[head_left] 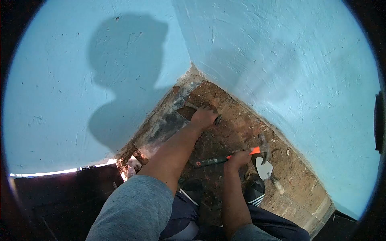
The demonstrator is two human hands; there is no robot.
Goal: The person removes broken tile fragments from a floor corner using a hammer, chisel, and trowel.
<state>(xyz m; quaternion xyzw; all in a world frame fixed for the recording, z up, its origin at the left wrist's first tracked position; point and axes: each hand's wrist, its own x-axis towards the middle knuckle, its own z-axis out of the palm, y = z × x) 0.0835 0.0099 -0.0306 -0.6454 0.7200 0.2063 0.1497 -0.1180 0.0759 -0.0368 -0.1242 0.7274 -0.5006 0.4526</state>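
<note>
Both hands are seen reaching down toward a bare floor [237, 132] of reddish-brown brick and dirt, in a corner formed by two light-blue plastered walls. Right hand [238, 158]: closed around the handle of a hammer [229, 156], gripped near the orange section just behind the head; the dark grip end of the handle is seen projecting to the left of this hand, and the metal head [263, 142] is seen just beyond and to the right of it, held above the floor. Trowel [265, 168]: laid on the floor just to the right of the right hand, its pale blade nearest the hammer head and its light handle pointing away to the lower right. Shoes: a dark shoe with white stripes [256, 190] is seen just below the right hand, and a second dark shoe [192, 188] between the two forearms. Left hand [204, 117]: farther out, with the arm extended, pressed down at the corner on a dark object [218, 119] of which only a small edge is shown past the knuckles; whether it is gripped cannot be told. Grey patch [169, 124]: a smooth grey strip is seen along the foot of the left wall [60, 80], just left of the left hand. Right wall [301, 72]: beyond both hands. A head-and-shoulders shadow [120, 80] is cast on the left wall.
</note>
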